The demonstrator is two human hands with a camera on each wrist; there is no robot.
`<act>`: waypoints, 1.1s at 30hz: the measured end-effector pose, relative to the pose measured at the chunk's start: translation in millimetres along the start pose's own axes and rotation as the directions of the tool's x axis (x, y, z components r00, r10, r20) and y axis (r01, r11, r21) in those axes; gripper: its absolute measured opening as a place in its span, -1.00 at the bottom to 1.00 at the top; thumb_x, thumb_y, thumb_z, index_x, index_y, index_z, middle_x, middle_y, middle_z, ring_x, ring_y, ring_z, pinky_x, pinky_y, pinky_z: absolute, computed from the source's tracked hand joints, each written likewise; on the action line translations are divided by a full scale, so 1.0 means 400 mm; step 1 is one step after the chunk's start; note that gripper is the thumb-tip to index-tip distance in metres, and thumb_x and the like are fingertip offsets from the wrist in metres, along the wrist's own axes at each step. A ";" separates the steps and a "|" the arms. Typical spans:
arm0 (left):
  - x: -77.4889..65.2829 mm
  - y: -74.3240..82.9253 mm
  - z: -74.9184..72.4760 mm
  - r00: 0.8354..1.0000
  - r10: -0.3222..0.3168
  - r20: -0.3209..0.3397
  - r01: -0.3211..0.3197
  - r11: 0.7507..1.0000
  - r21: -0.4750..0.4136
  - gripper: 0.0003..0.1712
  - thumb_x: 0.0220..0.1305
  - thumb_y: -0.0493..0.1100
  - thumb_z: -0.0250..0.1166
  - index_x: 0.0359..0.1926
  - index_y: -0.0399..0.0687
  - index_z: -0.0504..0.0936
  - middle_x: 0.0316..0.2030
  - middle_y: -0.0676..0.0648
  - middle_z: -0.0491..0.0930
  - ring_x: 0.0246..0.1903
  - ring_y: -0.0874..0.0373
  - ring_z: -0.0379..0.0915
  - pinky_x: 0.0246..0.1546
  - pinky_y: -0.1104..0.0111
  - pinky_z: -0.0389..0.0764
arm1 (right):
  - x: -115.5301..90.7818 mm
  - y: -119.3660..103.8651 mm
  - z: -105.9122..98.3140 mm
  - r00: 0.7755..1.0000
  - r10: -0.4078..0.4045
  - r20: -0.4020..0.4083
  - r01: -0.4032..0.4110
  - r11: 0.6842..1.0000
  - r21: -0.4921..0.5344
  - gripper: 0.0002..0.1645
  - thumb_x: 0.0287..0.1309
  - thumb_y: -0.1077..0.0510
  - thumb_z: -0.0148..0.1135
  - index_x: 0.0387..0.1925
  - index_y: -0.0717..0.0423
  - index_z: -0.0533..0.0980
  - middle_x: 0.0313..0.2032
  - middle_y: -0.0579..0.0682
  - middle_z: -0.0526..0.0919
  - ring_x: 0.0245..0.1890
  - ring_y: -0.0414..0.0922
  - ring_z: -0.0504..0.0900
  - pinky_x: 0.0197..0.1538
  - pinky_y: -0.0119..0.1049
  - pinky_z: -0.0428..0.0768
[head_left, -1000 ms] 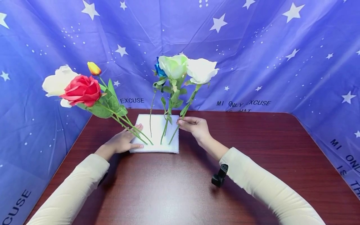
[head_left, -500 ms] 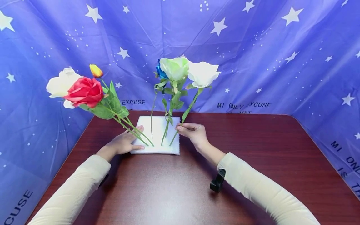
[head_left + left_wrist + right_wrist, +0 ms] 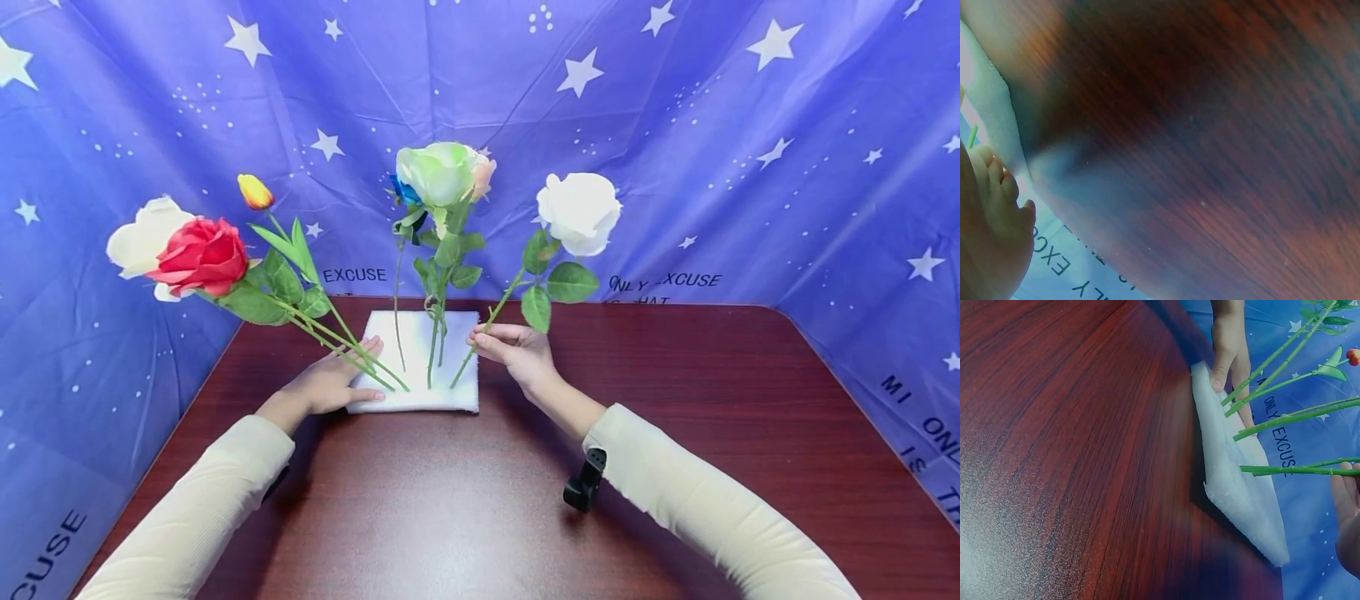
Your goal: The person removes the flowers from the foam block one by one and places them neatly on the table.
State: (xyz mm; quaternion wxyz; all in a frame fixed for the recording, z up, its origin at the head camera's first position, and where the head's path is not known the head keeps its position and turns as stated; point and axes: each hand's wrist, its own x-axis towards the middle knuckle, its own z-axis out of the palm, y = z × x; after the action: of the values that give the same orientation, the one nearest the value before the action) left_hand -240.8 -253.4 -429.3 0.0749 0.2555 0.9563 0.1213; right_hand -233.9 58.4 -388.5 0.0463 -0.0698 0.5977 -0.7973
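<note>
In the head view my right hand [image 3: 522,357] pinches the lower stem of a white rose [image 3: 579,215], which leans right. That stem's foot stands in the front right part of a white foam block [image 3: 420,402]. My left hand [image 3: 330,382] rests on the block's left side with fingers spread, thumb along the front. A red rose [image 3: 201,257], a cream-white flower [image 3: 150,237] and a yellow-orange tulip [image 3: 256,192] lean left over it. Mid-block stand a pale green rose [image 3: 438,173], a partly hidden blue flower [image 3: 405,190] and a peach-pink bloom [image 3: 483,173].
The foam block lies on a dark red-brown wooden table [image 3: 420,517], toward its far edge. A blue star-printed curtain [image 3: 675,117] hangs behind and at both sides. A black wrist camera [image 3: 585,482] sits at my right cuff.
The white rose's bloom has swung right, away from the green one, and its leaves face differently. The middle and left blooms have shifted slightly left. The peach-pink bloom now shows. Both hands stay nearly in place.
</note>
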 end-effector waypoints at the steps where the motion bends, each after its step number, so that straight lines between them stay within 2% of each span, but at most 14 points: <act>1: -0.001 0.000 0.001 1.000 0.002 -0.002 -0.002 1.000 0.001 0.01 0.23 0.23 0.20 0.47 -0.25 0.03 0.49 -0.27 0.01 0.49 -0.20 -0.09 0.48 -0.09 -0.04 | 0.000 -0.001 0.000 1.000 0.003 0.004 -0.003 1.000 -0.003 -0.58 0.08 0.54 0.19 0.00 0.72 0.42 -0.38 -0.05 0.78 -0.32 -0.21 0.77 -0.02 -0.24 0.69; 5: -0.004 0.001 0.005 1.000 -0.001 -0.008 0.001 1.000 -0.009 0.01 0.24 0.23 0.19 0.47 -0.27 0.02 0.49 -0.26 0.00 0.49 -0.19 -0.10 0.49 -0.09 -0.06 | -0.002 -0.003 -0.002 1.000 0.018 -0.005 -0.018 1.000 -0.001 -0.58 0.08 0.54 0.19 0.00 0.71 0.42 -0.35 0.00 0.78 -0.30 -0.18 0.77 0.00 -0.22 0.68; 10: -0.005 0.001 0.003 1.000 0.004 -0.013 -0.004 1.000 -0.003 0.01 0.23 0.22 0.21 0.47 -0.26 0.03 0.49 -0.26 0.02 0.49 -0.20 -0.08 0.48 -0.09 -0.04 | 0.002 -0.003 -0.006 0.999 0.038 -0.037 -0.038 0.999 0.016 -0.61 0.06 0.54 0.20 -0.02 0.65 0.47 -0.40 -0.09 0.76 -0.34 -0.19 0.77 -0.04 -0.22 0.70; 12: -0.003 0.000 0.000 1.000 0.007 -0.015 -0.007 1.000 0.005 0.00 0.23 0.22 0.22 0.47 -0.25 0.04 0.48 -0.27 0.02 0.48 -0.20 -0.07 0.48 -0.09 -0.03 | 0.004 -0.004 -0.006 0.998 0.042 -0.055 -0.040 0.999 0.030 -0.70 0.04 0.55 0.22 -0.11 0.55 0.55 -0.39 -0.07 0.76 -0.36 -0.20 0.77 -0.07 -0.22 0.71; 14: -0.002 0.000 -0.003 1.000 0.007 -0.015 -0.007 1.000 0.004 0.00 0.22 0.21 0.22 0.47 -0.23 0.04 0.48 -0.28 0.03 0.48 -0.20 -0.07 0.48 -0.08 -0.02 | 0.007 -0.004 -0.006 0.997 0.042 -0.071 -0.039 0.998 0.048 -0.79 0.02 0.56 0.23 -0.26 0.42 0.61 -0.33 0.05 0.78 -0.38 -0.19 0.77 -0.09 -0.22 0.72; 17: -0.001 -0.001 -0.006 1.000 0.007 -0.012 -0.007 1.000 -0.001 0.01 0.23 0.24 0.21 0.47 -0.22 0.04 0.48 -0.28 0.03 0.48 -0.20 -0.06 0.47 -0.08 -0.01 | 0.006 -0.006 -0.005 0.996 0.044 -0.075 -0.039 0.997 0.073 -0.74 0.00 0.58 0.22 -0.46 0.20 0.63 -0.27 0.17 0.77 -0.39 -0.18 0.77 -0.11 -0.22 0.72; 19: -0.001 -0.003 -0.005 1.000 0.012 -0.017 -0.012 1.000 -0.002 0.01 0.22 0.24 0.21 0.47 -0.23 0.05 0.48 -0.29 0.04 0.48 -0.20 -0.05 0.47 -0.09 0.00 | 0.005 -0.006 -0.005 0.997 0.044 -0.067 -0.038 0.996 0.082 -0.66 0.00 0.59 0.21 -0.52 0.11 0.64 -0.30 0.16 0.78 -0.40 -0.18 0.77 -0.11 -0.23 0.72; 23: -0.001 -0.002 -0.002 0.999 0.026 -0.031 -0.026 1.000 0.007 0.00 0.23 0.24 0.21 0.46 -0.25 0.07 0.47 -0.29 0.06 0.47 -0.21 -0.03 0.47 -0.10 0.02 | 0.003 -0.005 -0.006 0.998 0.030 -0.055 -0.025 0.995 0.096 -0.57 0.02 0.61 0.17 -0.58 0.04 0.66 -0.47 -0.10 0.77 -0.42 -0.20 0.77 -0.12 -0.24 0.73; 33: -0.003 0.006 -0.007 1.000 0.010 -0.006 -0.009 1.000 0.013 0.00 0.24 0.24 0.20 0.47 -0.25 0.06 0.48 -0.29 0.04 0.47 -0.21 -0.06 0.47 -0.11 0.00 | 0.003 -0.002 -0.007 0.993 0.043 -0.113 -0.034 0.996 0.081 -0.64 -0.02 0.57 0.26 -0.56 0.06 0.66 -0.50 -0.11 0.75 -0.45 -0.18 0.76 -0.10 -0.17 0.73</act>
State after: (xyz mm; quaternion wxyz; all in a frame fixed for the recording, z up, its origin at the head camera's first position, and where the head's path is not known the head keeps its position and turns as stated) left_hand -239.1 -252.7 -426.0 0.0696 0.2601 0.9560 0.1164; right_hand -235.6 61.0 -388.5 0.0301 -0.0107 0.5687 -0.8219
